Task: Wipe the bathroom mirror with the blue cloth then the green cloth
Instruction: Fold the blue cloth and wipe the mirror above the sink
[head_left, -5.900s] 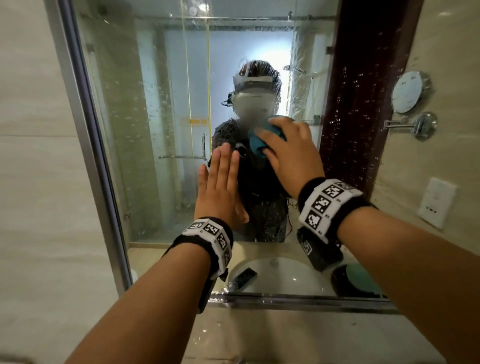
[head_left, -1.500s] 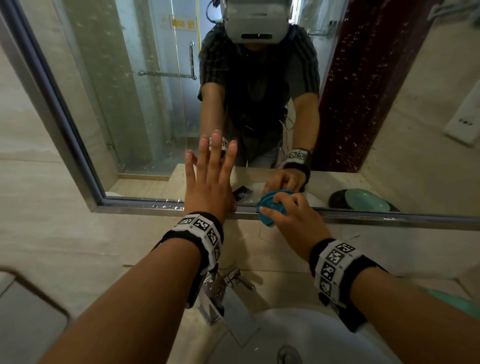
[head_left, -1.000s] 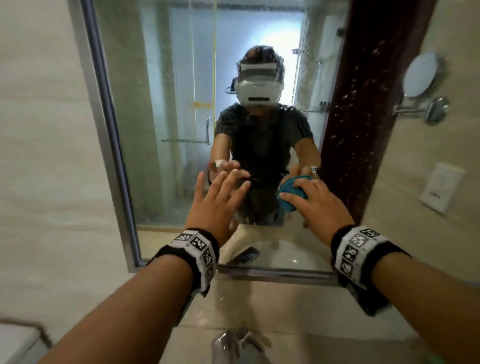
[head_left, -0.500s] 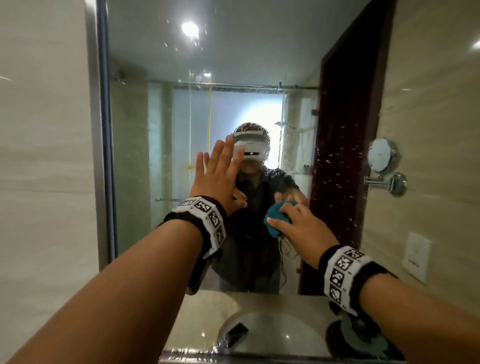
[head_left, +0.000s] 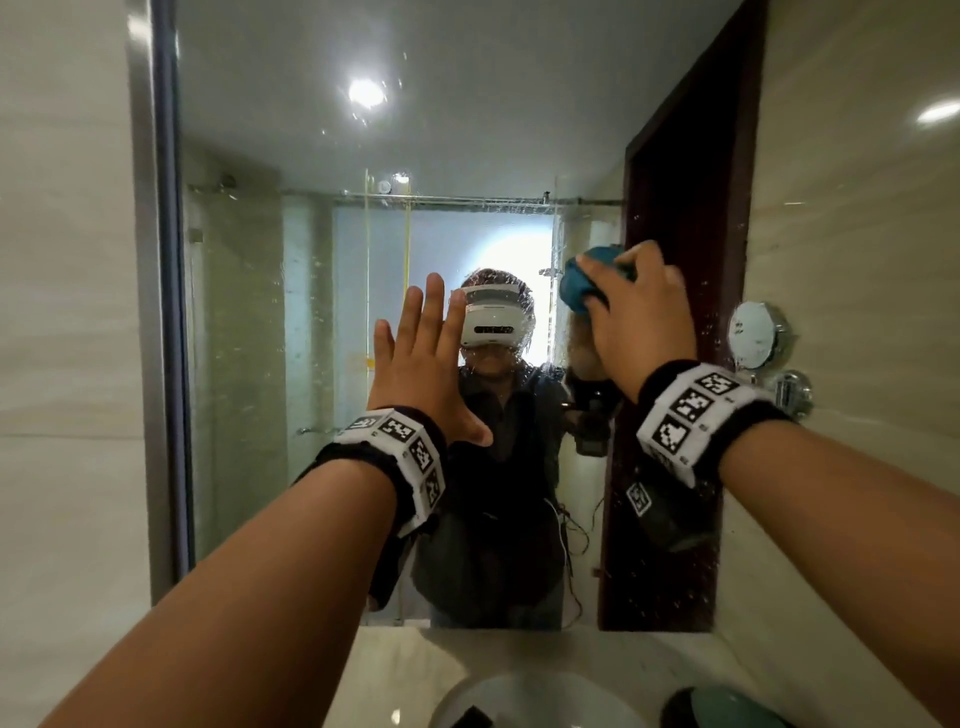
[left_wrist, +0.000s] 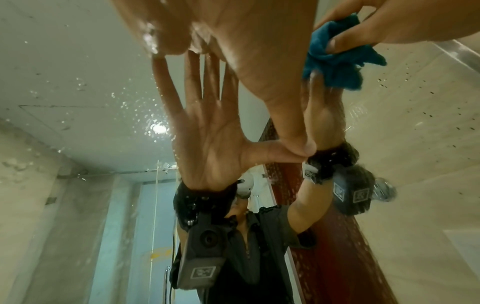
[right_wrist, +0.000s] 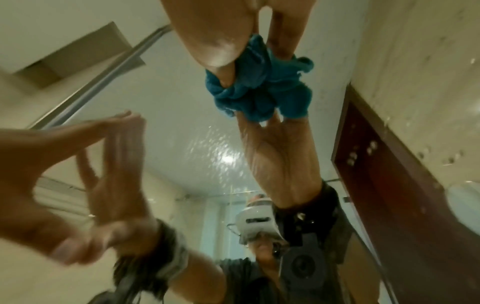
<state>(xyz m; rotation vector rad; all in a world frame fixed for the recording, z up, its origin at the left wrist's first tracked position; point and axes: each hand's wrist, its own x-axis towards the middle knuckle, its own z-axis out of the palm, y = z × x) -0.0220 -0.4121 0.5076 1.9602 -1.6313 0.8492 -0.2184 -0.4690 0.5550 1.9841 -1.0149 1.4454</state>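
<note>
The bathroom mirror (head_left: 291, 312) fills the wall ahead, speckled with water drops. My right hand (head_left: 644, 317) grips the bunched blue cloth (head_left: 574, 288) and presses it to the glass at upper right, by the reflected dark door. The right wrist view shows the blue cloth (right_wrist: 259, 88) wadded under my right hand's fingers (right_wrist: 221, 45), meeting its own reflection. My left hand (head_left: 421, 364) lies flat on the glass left of it, fingers straight and spread. The left wrist view shows my left hand (left_wrist: 259, 61) against the mirror, with the blue cloth (left_wrist: 335, 67) beyond it.
A steel frame (head_left: 156, 312) edges the mirror on the left, with tiled wall beyond. The white basin (head_left: 540, 696), a dark phone-like object and a pale green thing on a dark dish (head_left: 727, 706) show reflected at the bottom. A round wall mirror (head_left: 753, 335) is reflected at right.
My right hand has carried the blue cloth up and to the right across the glass. My left hand stays flat on the mirror.
</note>
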